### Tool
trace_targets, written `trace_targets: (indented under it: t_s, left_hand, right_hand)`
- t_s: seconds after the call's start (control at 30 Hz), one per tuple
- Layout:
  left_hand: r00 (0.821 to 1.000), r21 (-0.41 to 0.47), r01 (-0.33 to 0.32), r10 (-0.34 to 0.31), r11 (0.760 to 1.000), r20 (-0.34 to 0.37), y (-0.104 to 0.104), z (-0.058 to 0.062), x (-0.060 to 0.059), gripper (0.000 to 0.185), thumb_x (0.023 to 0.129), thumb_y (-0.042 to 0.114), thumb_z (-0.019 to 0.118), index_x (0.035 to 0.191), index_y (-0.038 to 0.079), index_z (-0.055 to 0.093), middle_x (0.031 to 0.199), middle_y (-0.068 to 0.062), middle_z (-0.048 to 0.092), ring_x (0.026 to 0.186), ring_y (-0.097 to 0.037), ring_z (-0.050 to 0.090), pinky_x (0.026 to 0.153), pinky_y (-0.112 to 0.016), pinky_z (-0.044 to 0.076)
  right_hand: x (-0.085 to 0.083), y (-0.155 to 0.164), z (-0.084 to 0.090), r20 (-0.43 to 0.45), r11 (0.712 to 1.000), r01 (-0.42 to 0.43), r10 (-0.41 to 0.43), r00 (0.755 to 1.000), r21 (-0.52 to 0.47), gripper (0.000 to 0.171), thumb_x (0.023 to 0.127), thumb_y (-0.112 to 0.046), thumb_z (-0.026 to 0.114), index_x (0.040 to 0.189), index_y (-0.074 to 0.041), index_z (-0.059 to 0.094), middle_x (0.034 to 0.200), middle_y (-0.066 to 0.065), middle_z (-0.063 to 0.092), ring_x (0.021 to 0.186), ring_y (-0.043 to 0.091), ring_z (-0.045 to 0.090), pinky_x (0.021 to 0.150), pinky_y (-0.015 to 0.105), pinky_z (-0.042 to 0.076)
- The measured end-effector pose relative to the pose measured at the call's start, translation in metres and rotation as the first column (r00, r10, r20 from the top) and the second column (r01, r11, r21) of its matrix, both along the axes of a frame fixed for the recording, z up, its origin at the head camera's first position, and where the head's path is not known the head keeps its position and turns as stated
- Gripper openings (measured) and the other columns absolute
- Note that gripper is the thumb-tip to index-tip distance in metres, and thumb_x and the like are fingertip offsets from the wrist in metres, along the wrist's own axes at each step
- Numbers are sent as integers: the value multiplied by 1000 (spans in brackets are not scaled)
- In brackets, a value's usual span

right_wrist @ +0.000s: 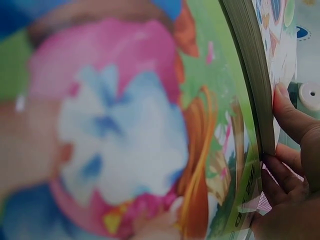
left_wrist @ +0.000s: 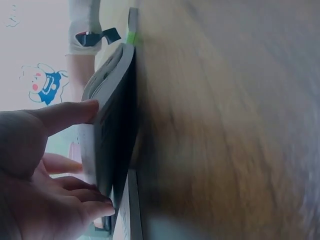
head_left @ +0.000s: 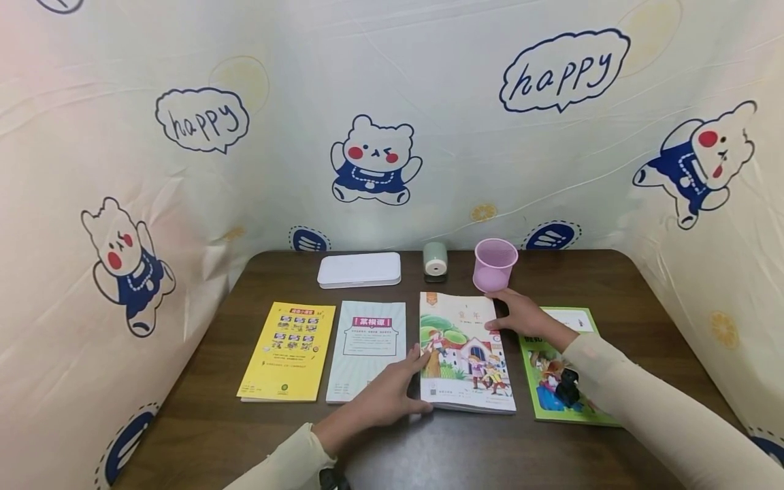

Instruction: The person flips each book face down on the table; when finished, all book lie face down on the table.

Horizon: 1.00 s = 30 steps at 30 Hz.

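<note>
Both hands hold the illustrated book (head_left: 465, 354), which lies near the middle of the worktop (head_left: 643, 299), third in a row of four along its front half. The left hand (head_left: 386, 395) grips the book's lower left corner, thumb on the cover and fingers (left_wrist: 95, 207) curled at its edge. The right hand (head_left: 527, 316) pinches the upper right edge, thumb (right_wrist: 290, 115) on top and fingers tucked under; the right wrist view suggests that edge is lifted slightly, though the blur makes this uncertain.

The green book (head_left: 563, 388) lies just beside it on the right, partly under the right forearm. To the left lie a pale striped booklet (head_left: 367, 347) and a yellow booklet (head_left: 288, 350). Along the back edge stand a white case (head_left: 359, 269), a small green sharpener (head_left: 435, 261) and a pink cup (head_left: 495, 264).
</note>
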<state>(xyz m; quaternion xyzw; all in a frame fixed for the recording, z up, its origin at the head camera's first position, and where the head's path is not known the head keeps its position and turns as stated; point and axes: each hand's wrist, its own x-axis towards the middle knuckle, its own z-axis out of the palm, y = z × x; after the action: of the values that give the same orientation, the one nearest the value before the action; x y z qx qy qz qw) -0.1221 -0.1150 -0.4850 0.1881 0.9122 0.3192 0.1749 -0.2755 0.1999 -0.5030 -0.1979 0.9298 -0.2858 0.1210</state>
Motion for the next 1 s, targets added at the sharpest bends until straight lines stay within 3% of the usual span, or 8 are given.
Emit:
trace_targets:
  t_s: [0.1,0.2,0.4,0.6,0.7,1.0]
  left_hand:
    - [1000,89,-29,27,996,13,0,0,0,94,84,28,88,160,11,36,170,-15,21,155,-29,27,123,-49,31]
    - [997,210,-69,57,975,60,2,-2,1,93,84,24,88,160,10,37,170,-13,19,154,-27,30,121,-45,33]
    - [974,443,-168,80,881,210,5,-1,4,91,85,8,85,160,6,34,171,-16,12,146,-29,42,111,-33,44]
    - [950,541,-241,82,806,301,7,1,5,92,84,1,84,160,4,33,163,-21,34,143,-34,46,106,-34,49]
    - [946,544,-256,90,799,313,6,1,4,92,84,1,84,160,6,34,162,-19,37,144,-33,45,106,-35,49]
    - [962,547,-227,97,806,255,2,-3,4,92,84,4,84,161,10,35,168,-11,26,149,-32,37,113,-37,41]
  right_hand:
    - [0,1,1,8,1000,2,-2,1000,-6,78,90,-32,82,150,3,48,156,29,42,146,48,36,116,65,33]
    - [1,1,1,19,1000,7,-7,1000,-6,77,91,-31,81,150,3,47,156,29,42,146,49,36,116,66,33]
    - [1,1,0,14,1000,11,-11,1000,-12,77,90,-32,82,150,3,47,156,29,42,146,49,36,116,66,33]
    - [0,1,-3,2,1000,2,-2,1000,-14,79,90,-33,81,151,3,47,156,29,42,146,48,36,116,65,34]
    - [0,1,-2,5,1000,7,-7,1000,-23,79,90,-33,82,151,3,46,156,29,42,146,49,36,116,66,33]
    - [-1,-1,1,18,1000,5,-4,1000,-21,80,90,-32,82,151,3,46,156,28,42,146,48,36,117,65,33]
